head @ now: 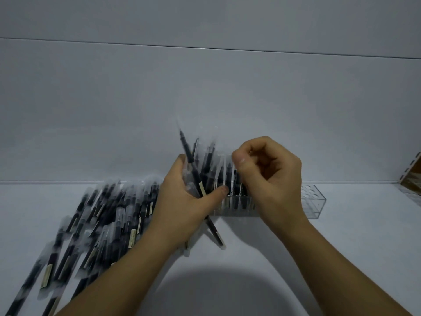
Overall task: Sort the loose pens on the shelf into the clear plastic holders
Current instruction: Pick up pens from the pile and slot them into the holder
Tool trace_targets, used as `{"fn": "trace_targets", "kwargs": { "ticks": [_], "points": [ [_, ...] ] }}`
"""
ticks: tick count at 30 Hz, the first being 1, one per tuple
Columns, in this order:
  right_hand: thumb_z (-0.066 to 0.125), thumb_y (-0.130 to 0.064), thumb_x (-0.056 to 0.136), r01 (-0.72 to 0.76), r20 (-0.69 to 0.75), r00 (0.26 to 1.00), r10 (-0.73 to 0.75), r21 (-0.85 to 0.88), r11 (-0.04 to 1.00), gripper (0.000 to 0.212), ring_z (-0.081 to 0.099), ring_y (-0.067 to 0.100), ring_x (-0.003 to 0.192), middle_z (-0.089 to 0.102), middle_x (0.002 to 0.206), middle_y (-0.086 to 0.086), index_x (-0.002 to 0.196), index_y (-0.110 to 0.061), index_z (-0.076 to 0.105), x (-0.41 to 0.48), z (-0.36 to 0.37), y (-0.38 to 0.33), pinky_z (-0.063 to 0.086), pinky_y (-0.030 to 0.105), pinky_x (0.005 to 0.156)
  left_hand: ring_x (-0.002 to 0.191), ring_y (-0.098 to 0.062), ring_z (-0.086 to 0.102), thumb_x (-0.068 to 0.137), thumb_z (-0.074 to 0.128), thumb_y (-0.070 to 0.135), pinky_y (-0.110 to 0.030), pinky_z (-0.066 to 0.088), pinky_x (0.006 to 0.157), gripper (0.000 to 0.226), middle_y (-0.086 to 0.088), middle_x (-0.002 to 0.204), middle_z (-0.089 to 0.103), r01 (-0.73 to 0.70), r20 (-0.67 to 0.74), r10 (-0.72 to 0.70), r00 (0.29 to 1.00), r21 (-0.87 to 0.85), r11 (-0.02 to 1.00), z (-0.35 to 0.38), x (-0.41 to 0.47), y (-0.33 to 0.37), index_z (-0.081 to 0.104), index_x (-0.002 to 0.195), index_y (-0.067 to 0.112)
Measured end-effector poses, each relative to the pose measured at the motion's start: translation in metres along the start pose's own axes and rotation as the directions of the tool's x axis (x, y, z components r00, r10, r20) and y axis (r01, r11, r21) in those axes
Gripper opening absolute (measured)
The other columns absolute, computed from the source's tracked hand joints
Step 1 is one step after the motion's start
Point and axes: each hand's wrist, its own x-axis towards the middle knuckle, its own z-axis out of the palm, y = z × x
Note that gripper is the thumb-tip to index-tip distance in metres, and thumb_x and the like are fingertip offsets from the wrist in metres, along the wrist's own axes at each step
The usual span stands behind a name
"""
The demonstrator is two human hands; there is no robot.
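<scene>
Loading step: my left hand (182, 199) grips a pen bundle (189, 157); right hand (268, 174) curls (pinch unclear) above the holder (315, 202); next I'd seat one.

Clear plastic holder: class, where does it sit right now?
Head view, right of centre: the clear plastic holder stands on the shelf, behind the right hand, its empty end poking out to the right.

Grips a pen bundle (193, 176) in left hand (182, 201); curls right hand (268, 174) against pens (229, 176) upright in clear holder (314, 201); leaves loose pens (109, 220) heaped leftward on shelf (341, 247).
</scene>
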Motion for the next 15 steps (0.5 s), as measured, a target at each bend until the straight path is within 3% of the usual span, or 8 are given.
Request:
{"fn": "trace_targets", "kwargs": {
  "ticks": [3,6,10,13,15],
  "points": [
    [0.081,-0.029,0.087,0.040,0.101,0.994,-0.039,-0.012,0.999,0.024,0.049,0.021,0.048,0.058,0.060,0.003,0.096,-0.010,0.069,-0.006,0.007,-0.007,0.043,0.029,0.046,0.094,-0.012,0.073,0.080,0.082,0.011,-0.040,0.062,0.079,0.047,0.008,0.101,0.074,0.024,0.008,-0.025,1.000,0.041,0.999,0.000,-0.001,0.005,0.058,0.115,0.032],
    [0.083,-0.026,0.083,0.014,0.149,0.989,-0.008,-0.038,0.999,0.030,0.050,0.017,0.049,0.057,0.060,-0.002,0.108,-0.014,0.074,-0.011,0.013,-0.006,0.047,0.028,0.049,0.073,-0.003,0.071,0.076,0.078,0.023,-0.021,0.057,0.059,0.037,0.015,0.085,0.073,0.047,-0.019,-0.045,0.999,0.119,0.992,0.003,-0.006,0.016,0.054,0.099,0.040],
    [0.081,-0.017,0.084,-0.003,0.096,0.995,0.009,-0.067,0.998,0.016,0.049,0.017,0.048,0.055,0.055,-0.001,0.099,-0.011,0.080,-0.010,0.015,-0.004,0.048,0.029,0.051,0.060,0.000,0.066,0.074,0.079,0.033,-0.011,0.043,0.043,0.033,0.019,0.075,0.070,0.043,-0.053,-0.033,0.998,0.210,0.977,0.012,-0.006,0.027,0.050,0.089,0.036],
    [0.079,-0.007,0.086,-0.069,0.035,0.997,0.069,0.005,0.998,0.005,0.047,0.021,0.044,0.052,0.052,0.007,0.088,-0.007,0.076,-0.007,0.013,-0.007,0.047,0.035,0.047,0.061,0.000,0.066,0.066,0.082,0.035,-0.013,0.046,0.047,0.040,0.018,0.077,0.070,0.042,-0.036,-0.035,0.999,0.214,0.976,0.013,-0.003,0.026,0.053,0.094,0.034],
    [0.077,0.001,0.087,-0.103,0.016,0.995,0.102,0.051,0.993,0.006,0.044,0.014,0.044,0.049,0.051,0.010,0.085,-0.002,0.072,-0.007,0.013,-0.009,0.043,0.033,0.045,0.068,-0.003,0.069,0.059,0.084,0.034,-0.024,0.054,0.056,0.050,0.016,0.084,0.072,0.047,-0.026,-0.043,0.999,0.189,0.981,0.011,-0.001,0.022,0.055,0.100,0.034]
  ]
}}
